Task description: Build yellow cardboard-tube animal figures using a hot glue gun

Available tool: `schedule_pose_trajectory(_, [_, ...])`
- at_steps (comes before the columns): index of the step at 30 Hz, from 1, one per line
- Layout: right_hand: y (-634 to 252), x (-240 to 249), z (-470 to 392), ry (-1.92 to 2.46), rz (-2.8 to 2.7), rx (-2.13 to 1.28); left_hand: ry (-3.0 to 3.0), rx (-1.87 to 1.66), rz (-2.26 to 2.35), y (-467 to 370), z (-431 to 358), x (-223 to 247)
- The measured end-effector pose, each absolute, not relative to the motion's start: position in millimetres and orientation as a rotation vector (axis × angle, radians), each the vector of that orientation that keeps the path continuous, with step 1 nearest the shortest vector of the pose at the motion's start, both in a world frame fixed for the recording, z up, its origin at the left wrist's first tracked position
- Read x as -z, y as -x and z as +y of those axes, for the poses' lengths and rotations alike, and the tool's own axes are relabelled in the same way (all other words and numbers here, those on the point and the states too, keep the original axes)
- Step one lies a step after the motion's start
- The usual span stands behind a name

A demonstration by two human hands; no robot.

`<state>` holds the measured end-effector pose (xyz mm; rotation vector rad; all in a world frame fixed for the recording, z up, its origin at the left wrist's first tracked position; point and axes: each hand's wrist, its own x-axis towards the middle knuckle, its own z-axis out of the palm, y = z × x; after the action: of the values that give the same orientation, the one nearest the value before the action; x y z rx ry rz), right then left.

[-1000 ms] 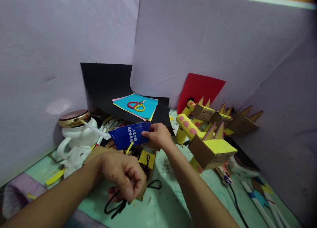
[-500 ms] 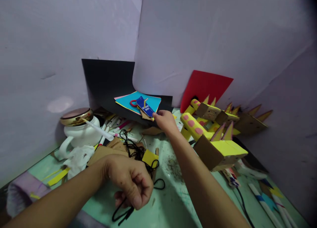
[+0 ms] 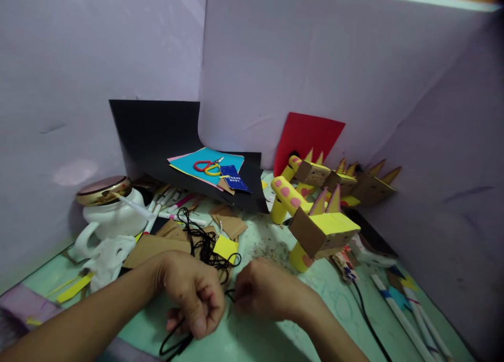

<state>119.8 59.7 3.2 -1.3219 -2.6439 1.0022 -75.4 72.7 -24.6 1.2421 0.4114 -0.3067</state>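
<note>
My left hand point(image 3: 197, 294) is closed, with a thin black cord point(image 3: 176, 346) pinched in its fingers and the ends hanging below. Close beside it, my right hand point(image 3: 268, 291) is curled low over the table, its fingertips partly hidden. A piece of the cord meets those fingers, which look pinched on it. Behind both hands lies the tangled part of the cord, next to a yellow paper square point(image 3: 226, 248) and some cardboard pieces point(image 3: 232, 223). Red and yellow scissors point(image 3: 208, 167) and a blue printed packet point(image 3: 235, 178) rest on blue paper point(image 3: 189, 162) at the back.
Cardboard box figures point(image 3: 326, 233) with yellow spotted tubes and paper spikes stand at right. Behind them leans red card point(image 3: 309, 139); black card point(image 3: 157, 131) leans at back left. A white pot point(image 3: 114, 215) with a gold lid stands left. Markers point(image 3: 405, 320) lie front right.
My right hand has left the blue packet and come back toward me beside my left hand. The packet now lies turned, showing the scissors' handles. My left hand keeps the cord.
</note>
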Motion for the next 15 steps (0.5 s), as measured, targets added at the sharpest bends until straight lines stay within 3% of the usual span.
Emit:
schedule_pose_trajectory(3, [-122,2,59,1.188,-2.625,-1.014,-1.195,0.237,0.463,78,87,38])
schedule_pose_trajectory(8, [-123,7,72,1.284,-2.453,-0.648,-1.178,-0.154,0.605,86,127,41])
schedule_pose_trajectory(15, [-148,18,60,1.48,-2.054,-0.721,-1.188,-0.57,0.76,53,136,22])
